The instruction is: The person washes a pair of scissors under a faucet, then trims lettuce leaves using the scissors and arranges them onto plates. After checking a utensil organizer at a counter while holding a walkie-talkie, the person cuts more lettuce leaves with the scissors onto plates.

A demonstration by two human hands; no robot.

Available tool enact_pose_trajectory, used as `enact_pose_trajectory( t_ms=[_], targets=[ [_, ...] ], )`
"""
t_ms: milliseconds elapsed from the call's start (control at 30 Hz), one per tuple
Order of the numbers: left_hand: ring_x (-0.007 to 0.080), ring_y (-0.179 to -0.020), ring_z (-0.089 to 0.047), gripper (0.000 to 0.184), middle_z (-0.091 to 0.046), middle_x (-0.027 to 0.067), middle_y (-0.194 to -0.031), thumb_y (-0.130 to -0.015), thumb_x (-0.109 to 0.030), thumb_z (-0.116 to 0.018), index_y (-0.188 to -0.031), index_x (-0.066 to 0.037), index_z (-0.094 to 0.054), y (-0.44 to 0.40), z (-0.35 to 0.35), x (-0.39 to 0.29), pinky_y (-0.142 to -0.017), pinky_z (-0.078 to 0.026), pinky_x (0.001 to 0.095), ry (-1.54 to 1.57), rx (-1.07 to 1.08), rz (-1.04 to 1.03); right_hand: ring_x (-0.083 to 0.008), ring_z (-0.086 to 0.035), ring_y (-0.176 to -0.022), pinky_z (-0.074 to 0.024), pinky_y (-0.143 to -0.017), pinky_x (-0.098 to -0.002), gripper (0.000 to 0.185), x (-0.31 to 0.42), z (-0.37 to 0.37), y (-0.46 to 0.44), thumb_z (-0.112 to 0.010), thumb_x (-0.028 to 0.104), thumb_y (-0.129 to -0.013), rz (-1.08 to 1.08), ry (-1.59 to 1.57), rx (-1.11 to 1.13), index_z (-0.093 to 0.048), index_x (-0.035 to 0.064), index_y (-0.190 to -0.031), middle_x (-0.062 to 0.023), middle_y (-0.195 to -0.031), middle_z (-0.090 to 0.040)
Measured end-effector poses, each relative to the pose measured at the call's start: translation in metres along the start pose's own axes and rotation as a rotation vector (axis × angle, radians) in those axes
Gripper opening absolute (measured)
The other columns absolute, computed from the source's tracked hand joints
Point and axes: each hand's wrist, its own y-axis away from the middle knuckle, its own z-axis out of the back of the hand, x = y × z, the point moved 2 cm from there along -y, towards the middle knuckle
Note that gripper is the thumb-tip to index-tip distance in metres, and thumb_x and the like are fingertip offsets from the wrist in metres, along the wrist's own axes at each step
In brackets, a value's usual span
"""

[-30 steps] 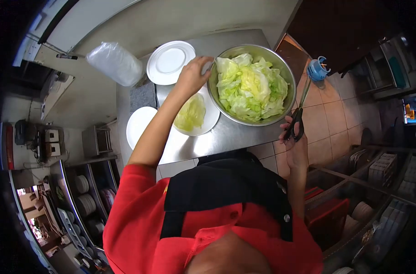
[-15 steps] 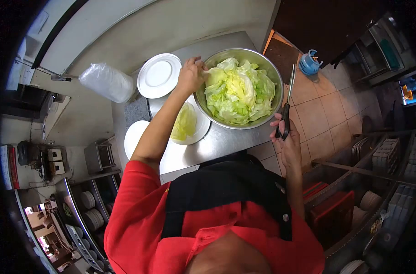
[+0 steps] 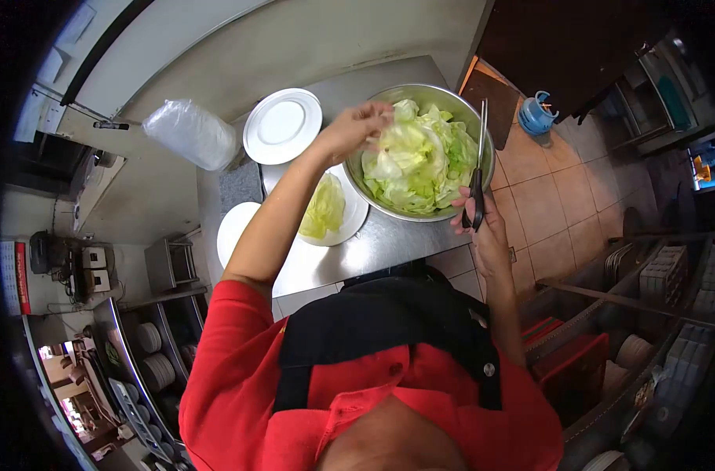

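Observation:
A steel bowl (image 3: 491, 169) heaped with pale green lettuce leaves (image 3: 432, 161) sits on the metal table. My left hand (image 3: 354, 132) is over the bowl's left side, its fingers curled on a lettuce leaf and slightly blurred by motion. At the bowl's right rim, my right hand (image 3: 489, 235) holds black-handled scissors (image 3: 477, 192), with my fingers about the handles and the long blades pointing up and away. Left of the bowl, a cupped lettuce leaf (image 3: 324, 208) lies on a white plate (image 3: 356, 213).
A white plate (image 3: 283, 118) lies behind my left forearm, and another white plate (image 3: 233, 228) is partly hidden beside it. A clear plastic bag (image 3: 191, 135) stands at the table's left end. Beyond the table's right edge, a blue gas cylinder (image 3: 536, 115) rests on the tiled floor.
My left hand has moved right, from the bowl's left rim to over the lettuce. My right hand has shifted slightly left with the scissors, whose blades now overlap the bowl's right rim.

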Motion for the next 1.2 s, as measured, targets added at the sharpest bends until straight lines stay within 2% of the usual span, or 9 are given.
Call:
enact_pose_trajectory(
  t_ms=[167, 333, 433, 567, 667, 733, 867, 1000, 1200],
  targets=[
    [0.0254, -0.117, -0.049, 0.081, -0.036, 0.0171, -0.138, -0.072, -0.009, -0.069, -0.142, -0.008, -0.028, 0.001, 0.001, 0.031, -0.094, -0.046, 0.0341, -0.177, 0.197, 0.013, -0.0083, -0.055, -0.075, -0.0429, -0.064, -0.0215, 0.037, -0.008, 0.018, 0.008, -0.053, 0.029, -0.094, -0.039, -0.032, -0.087, -0.051, 0.0037, -0.122, -0.0037, -0.098, -0.061],
    [0.0349, -0.128, -0.037, 0.080, -0.031, 0.0155, -0.143, -0.066, -0.011, -0.073, -0.138, -0.022, -0.040, -0.012, -0.007, 0.040, -0.106, -0.033, 0.0431, -0.849, 0.320, -0.382, -0.0086, -0.055, -0.072, -0.0438, -0.062, -0.0217, 0.041, -0.008, 0.025, 0.016, -0.053, 0.032, -0.094, -0.076, -0.035, -0.145, -0.051, 0.0023, -0.122, -0.0040, -0.098, -0.059],
    [0.0332, -0.129, -0.036, 0.067, -0.039, 0.0118, -0.138, -0.067, -0.022, -0.076, -0.129, -0.020, -0.051, 0.000, -0.031, 0.036, -0.103, -0.031, 0.0562, -1.293, 0.123, -0.544, -0.0080, -0.053, -0.069, -0.0436, -0.061, -0.0213, 0.040, -0.009, 0.025, 0.016, -0.054, 0.031, -0.094, -0.063, -0.039, -0.151, -0.051, 0.0022, -0.122, -0.0044, -0.097, -0.059],
    [0.0312, -0.124, -0.043, 0.056, -0.044, 0.0128, -0.133, -0.071, -0.021, -0.072, -0.125, -0.018, -0.055, -0.004, -0.039, 0.031, -0.101, -0.036, 0.0495, -1.316, 0.195, -0.625, -0.0074, -0.052, -0.067, -0.0435, -0.061, -0.0212, 0.039, -0.008, 0.023, 0.015, -0.053, 0.030, -0.095, -0.042, -0.003, -0.128, -0.051, 0.0021, -0.122, -0.0050, -0.096, -0.059],
    [0.0305, -0.099, -0.061, 0.044, -0.061, 0.0167, -0.110, -0.075, -0.021, -0.067, -0.116, -0.008, -0.059, -0.020, -0.035, 0.036, -0.089, -0.047, 0.0345, -1.029, 0.125, -0.688, -0.0073, -0.051, -0.066, -0.0432, -0.061, -0.0213, 0.038, -0.007, 0.023, 0.014, -0.052, 0.029, -0.095, -0.029, -0.008, -0.117, -0.051, 0.0019, -0.123, -0.0056, -0.095, -0.060],
    [0.0274, -0.093, -0.063, 0.036, -0.063, 0.0162, -0.108, -0.083, -0.020, -0.060, -0.115, -0.003, -0.058, -0.022, -0.025, 0.012, -0.084, -0.049, 0.0359, -0.841, 0.024, -0.198, -0.0087, -0.052, -0.067, -0.0430, -0.061, -0.0226, 0.040, -0.005, 0.021, 0.015, -0.049, 0.030, -0.096, -0.012, -0.063, -0.088, -0.050, 0.0011, -0.123, -0.0066, -0.096, -0.060],
    [0.0106, -0.083, -0.060, 0.038, -0.061, 0.0030, -0.095, -0.085, -0.019, -0.054, -0.122, -0.009, -0.054, -0.031, 0.017, 0.025, -0.074, -0.050, 0.0250, -0.385, 0.213, 0.121, -0.0103, -0.053, -0.068, -0.0429, -0.062, -0.0244, 0.043, -0.004, 0.020, 0.013, -0.046, 0.033, -0.097, -0.029, -0.091, -0.049, -0.049, -0.0002, -0.124, -0.0079, -0.098, -0.059],
    [0.0152, -0.098, -0.058, 0.049, -0.058, 0.0078, -0.107, -0.083, -0.032, -0.058, -0.125, -0.006, -0.051, -0.024, 0.023, 0.028, -0.084, -0.048, 0.0300, -0.351, 0.235, 0.252, -0.0084, -0.052, -0.070, -0.0425, -0.064, -0.0230, 0.042, -0.008, 0.017, 0.015, -0.052, 0.033, -0.095, -0.087, -0.200, -0.051, -0.050, 0.0013, -0.123, -0.0051, -0.098, -0.059],
    [0.0276, -0.107, -0.056, 0.069, -0.056, 0.0178, -0.117, -0.068, -0.035, -0.078, -0.122, -0.002, -0.051, -0.017, -0.017, 0.038, -0.093, -0.044, 0.0349, -0.963, 0.081, -0.338, -0.0099, -0.052, -0.070, -0.0424, -0.064, -0.0242, 0.045, -0.015, 0.006, 0.015, -0.048, 0.034, -0.096, -0.121, -0.125, -0.012, -0.048, -0.0015, -0.124, -0.0072, -0.100, -0.059]
  ],
)
